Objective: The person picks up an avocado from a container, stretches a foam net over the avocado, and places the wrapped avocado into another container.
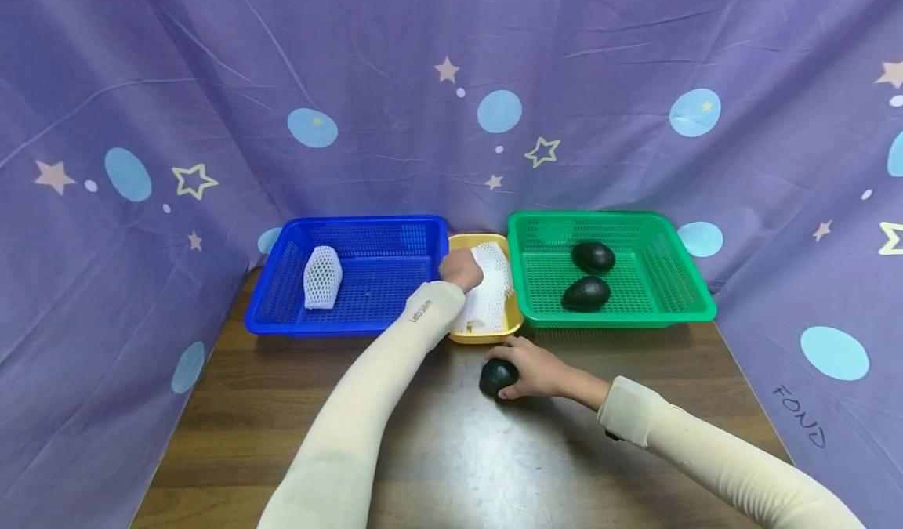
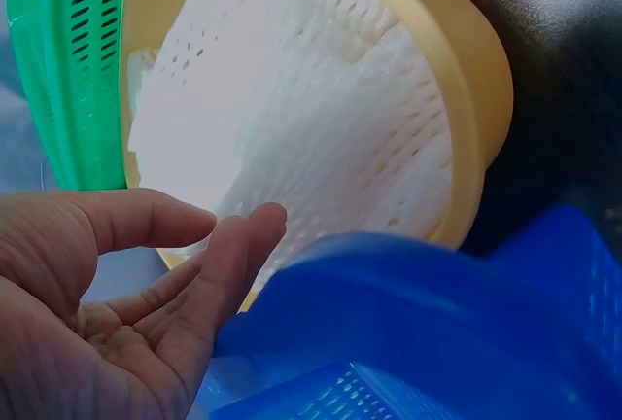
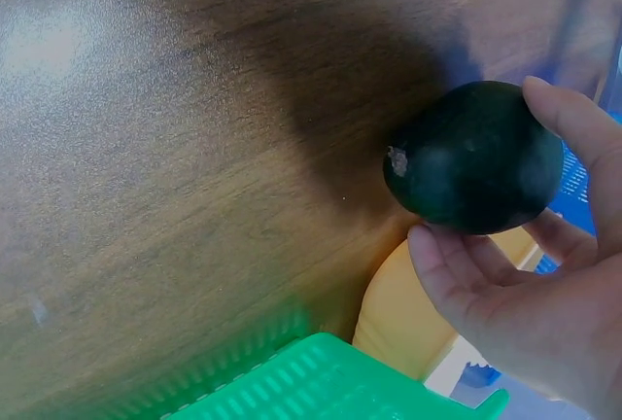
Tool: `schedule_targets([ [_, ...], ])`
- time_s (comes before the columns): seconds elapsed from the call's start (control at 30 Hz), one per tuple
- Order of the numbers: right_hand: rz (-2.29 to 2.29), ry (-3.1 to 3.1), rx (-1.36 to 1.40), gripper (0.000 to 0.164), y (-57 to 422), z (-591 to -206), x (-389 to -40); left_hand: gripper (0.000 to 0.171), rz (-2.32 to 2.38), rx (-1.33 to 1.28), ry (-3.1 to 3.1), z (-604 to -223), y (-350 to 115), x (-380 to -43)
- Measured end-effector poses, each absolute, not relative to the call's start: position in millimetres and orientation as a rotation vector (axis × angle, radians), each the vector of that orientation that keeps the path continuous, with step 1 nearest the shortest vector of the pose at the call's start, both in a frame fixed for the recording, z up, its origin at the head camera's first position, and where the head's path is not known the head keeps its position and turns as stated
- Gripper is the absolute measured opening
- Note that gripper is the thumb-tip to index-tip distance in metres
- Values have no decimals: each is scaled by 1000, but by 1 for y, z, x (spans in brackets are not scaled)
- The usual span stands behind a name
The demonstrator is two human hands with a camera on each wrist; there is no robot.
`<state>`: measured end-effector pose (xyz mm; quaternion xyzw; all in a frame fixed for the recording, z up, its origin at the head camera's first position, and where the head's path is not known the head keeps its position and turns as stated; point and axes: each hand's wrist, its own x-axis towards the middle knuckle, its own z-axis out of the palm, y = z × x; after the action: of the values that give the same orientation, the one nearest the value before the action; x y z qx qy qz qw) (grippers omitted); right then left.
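My right hand [image 1: 531, 366] grips a dark avocado [image 1: 498, 378] over the wooden table, in front of the yellow basket. In the right wrist view, thumb and fingers lie along the sides of the avocado [image 3: 476, 159], its stem end facing away from the palm. My left hand [image 1: 462, 269] is over the left side of the yellow basket [image 1: 487, 338], beside white foam net sleeves [image 1: 487, 302]. The left wrist view shows this hand [image 2: 146, 294] with fingers loosely bent, thumb tip close to the fingertips and nothing between them; the foam nets [image 2: 311, 99] lie beyond.
To the left stands a blue basket [image 1: 353, 327] holding one item in a white foam net [image 1: 323, 278]. A green basket [image 1: 614, 324] on the right holds two avocados [image 1: 592, 257]. All three baskets line the back of the wooden table [image 1: 451, 451], before a purple curtain [image 1: 395, 59].
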<state>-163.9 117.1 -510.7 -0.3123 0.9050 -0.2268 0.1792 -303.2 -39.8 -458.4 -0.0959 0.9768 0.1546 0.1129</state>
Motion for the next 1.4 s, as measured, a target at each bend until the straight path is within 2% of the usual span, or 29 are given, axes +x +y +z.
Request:
schedule_targets([
  [0.2, -650, 2543, -851, 61, 116, -510, -164, 25, 487, -237, 2875, -458, -42, -299],
  [0.5, -659, 2528, -847, 62, 118, -512, -163, 34, 532, -133, 2896, -449, -48, -290],
  [0.7, -673, 2516, -861, 63, 117, -511, -162, 27, 576, -145, 2881, -446, -49, -288],
  [0.97, -680, 2518, -856, 64, 118, -509, -161, 7, 668, -107, 2862, -434, -54, -285],
  [1.2, -682, 2515, -844, 67, 117, -512, -162, 18, 706, -81, 2911, -427, -55, -278],
  [1.4, -692, 2504, -843, 68, 116, -513, -163, 17, 717, -99, 2916, -427, -54, -277],
])
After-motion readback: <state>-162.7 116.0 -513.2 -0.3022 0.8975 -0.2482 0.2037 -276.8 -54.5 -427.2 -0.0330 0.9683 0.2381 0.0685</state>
